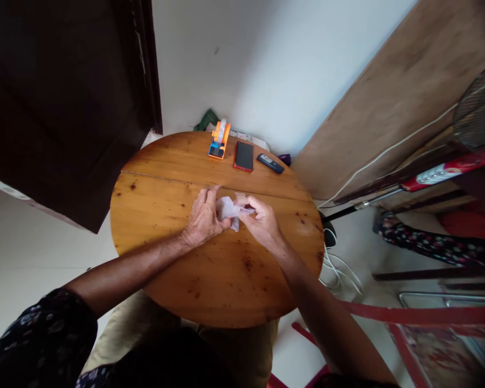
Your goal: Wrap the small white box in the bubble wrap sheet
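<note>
Near the table's middle: both hands meet over a small piece of thin whitish paper (227, 208), held just above the round wooden table (165, 269).
Left hand: the left hand (202, 220) lies palm down with its fingers curled onto the paper's left side, thumb tucked against it; it grips the sheet.
Right hand: the right hand (262, 217) pinches the paper's right edge between thumb and fingertips, closed on it.
Paper's handling: by its look it is very light, limp and creased, easy to tear or crumple; it probably wants a gentle pinch at the edges or corners, one hand steadying while the other works a fold.
Far edge of the table: an orange and blue tape dispenser (219, 141), a phone with a red rim (243, 156) lying flat beside it, and a dark remote-like handset (270, 163) to the right, all well apart from the hands.
Off the table's right edge: white cables (339, 269) on the floor and a fan grille (479, 110).
Writing: no brand, label or print is legible on the paper or the other things; all too small to read.
</note>
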The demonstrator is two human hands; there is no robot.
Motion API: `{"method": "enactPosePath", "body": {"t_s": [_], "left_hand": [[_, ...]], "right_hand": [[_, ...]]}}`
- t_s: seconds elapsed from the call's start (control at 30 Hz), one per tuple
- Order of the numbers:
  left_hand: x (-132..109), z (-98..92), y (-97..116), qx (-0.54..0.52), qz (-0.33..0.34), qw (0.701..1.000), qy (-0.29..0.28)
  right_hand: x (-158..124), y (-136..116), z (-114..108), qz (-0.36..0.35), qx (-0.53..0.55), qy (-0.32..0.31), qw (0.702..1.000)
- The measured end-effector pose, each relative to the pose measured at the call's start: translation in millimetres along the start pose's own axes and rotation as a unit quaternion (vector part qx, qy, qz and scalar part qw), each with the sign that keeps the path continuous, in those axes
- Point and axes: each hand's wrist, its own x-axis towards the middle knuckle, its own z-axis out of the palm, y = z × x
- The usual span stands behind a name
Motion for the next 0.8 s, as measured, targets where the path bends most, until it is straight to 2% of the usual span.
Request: {"method": "enactPosePath", "body": {"t_s": [0.2,0.3,0.43,0.6,0.7,0.8], "left_hand": [[4,3.2,-13,-0.051,0.079,0.993,-0.073],[8,-5.5,-16,-0.057,0.108,0.986,-0.11],[8,-22.0,-11,-0.044,0.151,0.973,-0.168],[2,-22.4,-16,-0.008,0.132,0.977,-0.168],[2,-16.2,-19,-0.048,0.14,0.978,-0.145],[1,-13.9,-10,-0.098,0.134,0.979,-0.117]], "right_hand": [[-27,16,12,-0.08,-0.056,0.011,0.995],[-35,24,17,-0.112,-0.069,0.021,0.991],[-39,30,20,-0.16,-0.116,0.003,0.98],[-34,35,20,-0.182,-0.158,0.002,0.971],[-32,38,21,-0.2,-0.141,0.032,0.969],[-34,38,21,-0.221,-0.09,0.068,0.969]]}}
